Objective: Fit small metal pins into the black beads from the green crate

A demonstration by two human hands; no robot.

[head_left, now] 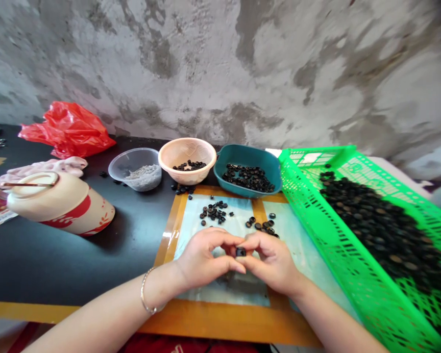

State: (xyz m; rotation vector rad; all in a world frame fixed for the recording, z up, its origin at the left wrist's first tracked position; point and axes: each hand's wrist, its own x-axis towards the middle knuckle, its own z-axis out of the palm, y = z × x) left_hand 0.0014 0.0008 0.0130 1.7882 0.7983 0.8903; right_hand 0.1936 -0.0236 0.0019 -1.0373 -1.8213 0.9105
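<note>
My left hand (208, 257) and my right hand (268, 262) meet low in the middle of the view, fingertips pinching a small black ring bead (240, 251) between them. Beneath them lies a pale glass-topped board (220, 289) with an orange frame, scattered with loose black beads (215, 212). More black beads fill a teal dish (253, 153) and a peach plastic strainer (185, 149) just beyond the board. To my right, a bright green plastic crate (338, 284) holds a deep heap of dark beads (375, 225).
A clear plastic bowl (134, 164) holds grey material, with a red plastic bag (66, 130) behind it. A cream cup (61, 206) with red markings lies on its side on the black tabletop (59, 260). A stained concrete wall (220, 63) rises behind. A metal bracelet (146, 291) circles my left wrist.
</note>
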